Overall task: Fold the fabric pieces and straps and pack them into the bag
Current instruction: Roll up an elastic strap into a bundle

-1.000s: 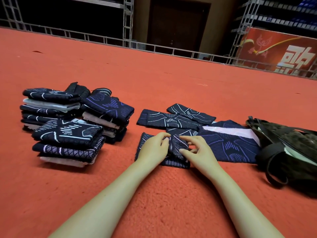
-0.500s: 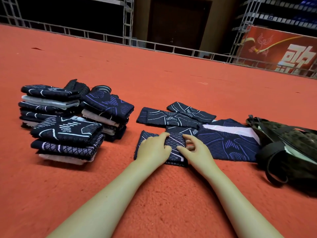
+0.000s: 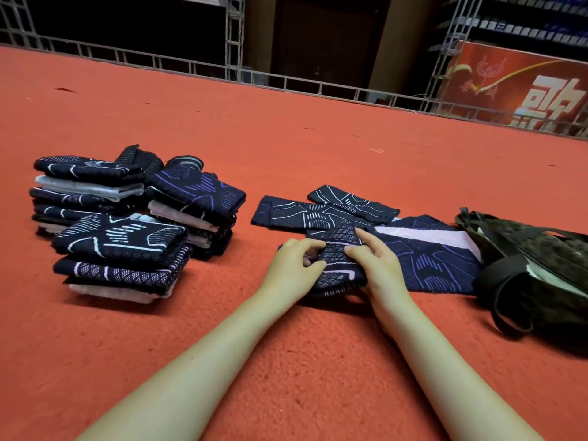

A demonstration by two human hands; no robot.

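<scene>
A small dark fabric piece with a white grid pattern lies folded on the red carpet in front of me. My left hand grips its left edge with curled fingers. My right hand pinches its right side, thumb on top. Behind it lie two dark unfolded pieces with white lines, and a larger navy piece with purple lines lies to the right. A dark camouflage bag with black straps sits open at the far right.
Stacks of folded dark fabric pieces stand on the carpet at the left. A metal truss railing edges the carpet at the back, with a red banner behind it on the right.
Both hands have pulled the small piece's sides together, folding it narrower and thicker. The view has shifted slightly downward.
</scene>
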